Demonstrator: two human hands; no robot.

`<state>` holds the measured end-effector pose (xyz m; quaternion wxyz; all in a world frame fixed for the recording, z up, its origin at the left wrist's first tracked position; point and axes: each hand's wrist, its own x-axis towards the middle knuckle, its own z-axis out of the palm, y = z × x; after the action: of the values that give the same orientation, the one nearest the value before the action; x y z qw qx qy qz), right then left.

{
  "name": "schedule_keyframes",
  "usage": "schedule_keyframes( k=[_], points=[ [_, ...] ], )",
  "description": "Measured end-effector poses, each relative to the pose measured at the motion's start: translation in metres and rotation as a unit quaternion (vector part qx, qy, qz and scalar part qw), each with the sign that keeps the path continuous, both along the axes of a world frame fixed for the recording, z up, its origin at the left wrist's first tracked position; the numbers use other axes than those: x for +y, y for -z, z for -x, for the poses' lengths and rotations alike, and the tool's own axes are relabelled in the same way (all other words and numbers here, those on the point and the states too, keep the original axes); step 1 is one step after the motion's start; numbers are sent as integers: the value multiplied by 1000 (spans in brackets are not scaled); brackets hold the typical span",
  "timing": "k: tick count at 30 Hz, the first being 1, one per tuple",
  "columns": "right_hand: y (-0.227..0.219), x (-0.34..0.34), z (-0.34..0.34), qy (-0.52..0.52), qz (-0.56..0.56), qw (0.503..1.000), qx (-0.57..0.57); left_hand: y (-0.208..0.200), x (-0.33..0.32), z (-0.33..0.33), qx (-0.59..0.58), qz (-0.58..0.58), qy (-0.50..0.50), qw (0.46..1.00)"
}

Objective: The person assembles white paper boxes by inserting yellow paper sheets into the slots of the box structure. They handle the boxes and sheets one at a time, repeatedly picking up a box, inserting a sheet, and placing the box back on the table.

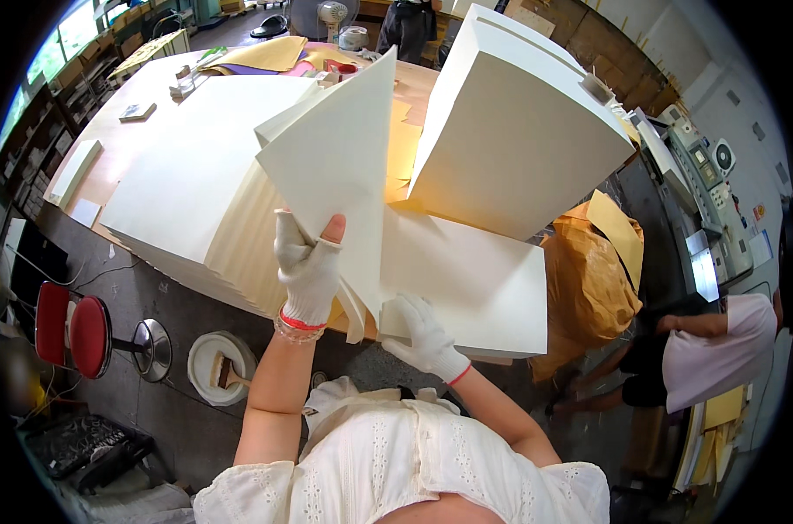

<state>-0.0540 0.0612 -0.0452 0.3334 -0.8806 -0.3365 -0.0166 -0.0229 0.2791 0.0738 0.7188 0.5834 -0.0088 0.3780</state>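
My left hand (307, 275), in a white glove with the thumb tip bare, grips an upright sheaf of large white paper sheets (339, 157). The thumb presses on the face of the paper, with the other fingers curled at its left side. My right hand (424, 336), also gloved, lies with fingers extended on the near left corner of a low stack of white sheets (475, 275), beside the sheaf's lower edge. To the left spreads a thick pile of white sheets (195, 166), its layers fanned along the near side.
A tall white paper block (519, 131) stands behind the low stack. Brown wrapping paper (593, 288) bulges at the table's right. A white bucket (222, 393) with a brush and a red stool (90, 336) are on the floor. A person (720, 349) stands at right.
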Motion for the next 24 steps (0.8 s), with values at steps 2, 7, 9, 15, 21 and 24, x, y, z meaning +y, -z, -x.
schedule_keyframes(
  k=[2,7,9,15,21,24],
  points=[
    [-2,-7,3,14,-6,1000,23,-4,-5,-1,-18,14,24,999],
    [1,-15,8,6,20,1000,2,-6,-9,-5,-15,-44,31,998],
    [1,-11,6,-38,52,998,-22,-9,-10,-8,-7,-38,27,999],
    [-3,-5,16,-29,145,984,-98,-14,1,-13,75,0,28,997],
    [-3,-6,19,-30,196,974,-107,-36,21,-35,-7,61,26,998],
    [-5,-6,18,-28,187,977,-96,-53,28,-43,-38,36,4,999]
  ],
)
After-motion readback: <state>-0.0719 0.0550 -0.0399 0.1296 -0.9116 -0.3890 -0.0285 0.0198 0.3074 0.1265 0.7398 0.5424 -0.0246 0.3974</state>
